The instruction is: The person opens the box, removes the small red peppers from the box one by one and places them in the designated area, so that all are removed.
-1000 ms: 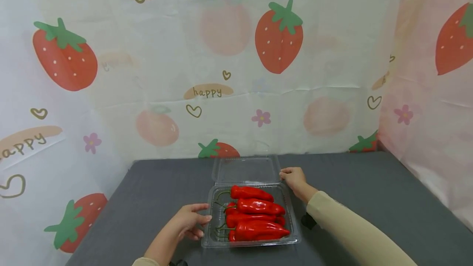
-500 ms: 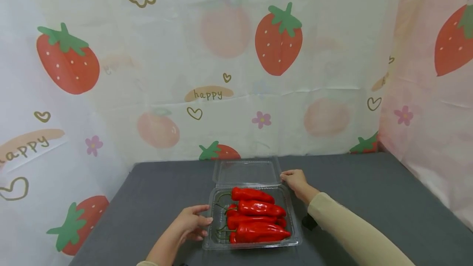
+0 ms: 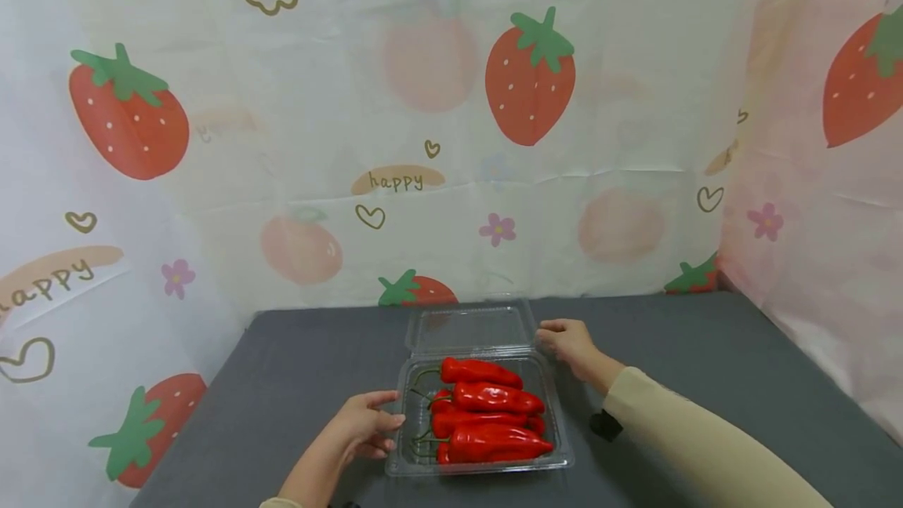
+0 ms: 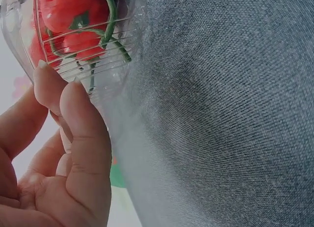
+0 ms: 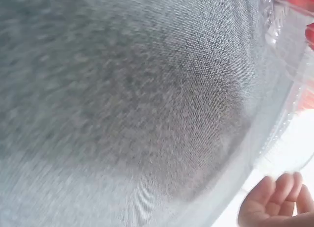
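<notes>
In the head view, a hinged clear plastic container (image 3: 404, 445) lies on the table with its transparent lid (image 3: 469, 329) folded back toward the wall. Several glossy red peppers (image 3: 497, 397) with green stems lie in its base. At the container's left side is my left hand (image 3: 361, 426), its thumb and finger pads touching the rim; the left wrist view shows the fingertips (image 4: 76, 97) against the ribbed wall. My right hand (image 3: 573, 345), fingers loosely bent, is beside the hinge's right end. In the right wrist view those fingers (image 5: 282, 190) hold nothing.
A dark grey cloth (image 3: 317, 351) covers the table. Behind it and along both sides hangs a pale curtain (image 3: 451, 241) printed with strawberries. A small black object (image 3: 605, 425) sits under the right wrist.
My right hand has shifted slightly right, off the lid's edge, and its sleeve has moved right too. The left hand, container and peppers stay as they were.
</notes>
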Tool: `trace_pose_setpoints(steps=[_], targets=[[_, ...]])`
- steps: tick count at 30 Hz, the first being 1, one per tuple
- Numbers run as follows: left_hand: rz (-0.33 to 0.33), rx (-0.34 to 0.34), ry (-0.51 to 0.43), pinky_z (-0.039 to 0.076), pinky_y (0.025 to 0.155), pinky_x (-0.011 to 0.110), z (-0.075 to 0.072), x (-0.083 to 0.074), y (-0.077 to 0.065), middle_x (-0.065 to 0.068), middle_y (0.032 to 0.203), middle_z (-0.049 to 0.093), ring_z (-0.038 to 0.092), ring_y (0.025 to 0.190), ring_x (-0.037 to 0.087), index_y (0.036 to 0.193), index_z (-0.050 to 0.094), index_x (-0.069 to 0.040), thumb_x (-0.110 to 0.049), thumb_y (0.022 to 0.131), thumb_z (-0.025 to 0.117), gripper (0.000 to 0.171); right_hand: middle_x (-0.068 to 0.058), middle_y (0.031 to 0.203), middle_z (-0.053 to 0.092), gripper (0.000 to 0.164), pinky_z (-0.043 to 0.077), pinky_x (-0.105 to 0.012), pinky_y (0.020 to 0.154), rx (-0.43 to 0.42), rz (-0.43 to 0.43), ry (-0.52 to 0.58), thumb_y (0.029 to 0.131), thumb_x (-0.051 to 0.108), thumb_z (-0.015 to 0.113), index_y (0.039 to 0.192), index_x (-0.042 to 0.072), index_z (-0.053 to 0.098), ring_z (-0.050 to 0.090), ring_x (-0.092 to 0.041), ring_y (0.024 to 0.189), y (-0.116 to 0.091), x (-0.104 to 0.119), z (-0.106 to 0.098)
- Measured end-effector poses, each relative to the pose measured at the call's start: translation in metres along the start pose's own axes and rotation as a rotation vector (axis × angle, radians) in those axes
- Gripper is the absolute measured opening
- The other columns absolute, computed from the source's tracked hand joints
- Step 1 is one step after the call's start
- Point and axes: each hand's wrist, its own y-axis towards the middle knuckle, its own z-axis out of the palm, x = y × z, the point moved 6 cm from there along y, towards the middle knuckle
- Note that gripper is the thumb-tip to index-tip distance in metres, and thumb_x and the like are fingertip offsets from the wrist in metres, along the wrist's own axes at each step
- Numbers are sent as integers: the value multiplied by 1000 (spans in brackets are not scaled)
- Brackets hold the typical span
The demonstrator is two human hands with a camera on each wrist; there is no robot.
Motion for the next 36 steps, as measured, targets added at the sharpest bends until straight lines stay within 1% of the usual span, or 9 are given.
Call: trace_pose_setpoints(steps=[2, 5, 8, 12, 18, 23, 26, 33, 36], targets=[[4, -4, 2, 47, 46, 23, -1, 0, 0, 8, 84, 67, 55, 48, 11, 135, 50, 7, 0, 89, 66, 50, -27, 124, 59, 40, 48, -41, 79, 2, -16, 19, 97, 9, 57, 130, -13, 53, 58, -40, 108, -3, 3, -2], [13, -7, 6, 47, 46, 23, -1, -1, 0, 7, 83, 68, 54, 47, 11, 135, 51, 7, 1, 88, 66, 49, -26, 124, 59, 41, 50, -40, 80, 31, -39, 39, 97, 10, 58, 131, -12, 52, 59, -38, 106, -8, 8, -3], [18, -4, 10, 46, 46, 22, -2, 0, 0, 7, 83, 68, 54, 47, 10, 135, 50, 7, 1, 88, 66, 50, -27, 126, 57, 43, 50, -42, 84, 85, -66, 69, 98, 11, 58, 133, -13, 50, 60, -37, 106, -14, 14, -1], [0, 1, 21, 47, 46, 22, -3, 2, 1, 7, 83, 68, 55, 47, 10, 136, 49, 7, 0, 88, 66, 51, -27, 125, 58, 45, 50, -44, 88, 155, -101, 86, 97, 11, 59, 133, -13, 49, 62, -36, 106, -21, 22, 3], [-21, 4, 22, 47, 46, 23, -3, 2, 2, 8, 85, 68, 55, 47, 10, 137, 49, 6, 0, 89, 66, 52, -25, 120, 61, 45, 50, -46, 87, 190, -147, 78, 95, 11, 63, 131, -12, 52, 63, -37, 105, -27, 28, 5], [-25, 2, 18, 47, 46, 23, -3, 2, 2, 8, 90, 69, 55, 48, 11, 137, 49, 5, 0, 89, 66, 52, -23, 119, 62, 46, 50, -46, 87, 200, -161, 67, 93, 11, 65, 132, -10, 53, 62, -36, 104, -29, 30, 4], [-30, 1, 20, 47, 47, 23, -3, 1, 3, 7, 92, 69, 55, 48, 11, 137, 50, 5, 0, 88, 67, 52, -22, 119, 61, 47, 50, -47, 88, 231, -169, 60, 94, 12, 65, 133, -9, 52, 61, -36, 105, -31, 32, 6], [-31, 4, 27, 47, 47, 23, -2, 2, 3, 7, 91, 69, 55, 48, 11, 138, 49, 4, -1, 89, 66, 52, -21, 119, 61, 50, 48, -50, 89, 324, -183, 7, 93, 14, 67, 136, -6, 51, 60, -32, 104, -39, 34, 22], [-25, 13, 25, 47, 47, 23, -2, 2, 4, 7, 92, 68, 56, 49, 11, 139, 48, 4, -1, 89, 66, 53, -22, 118, 61, 52, 48, -50, 90, 368, -215, -42, 92, 14, 68, 137, -5, 50, 60, -33, 105, -42, 37, 32]])
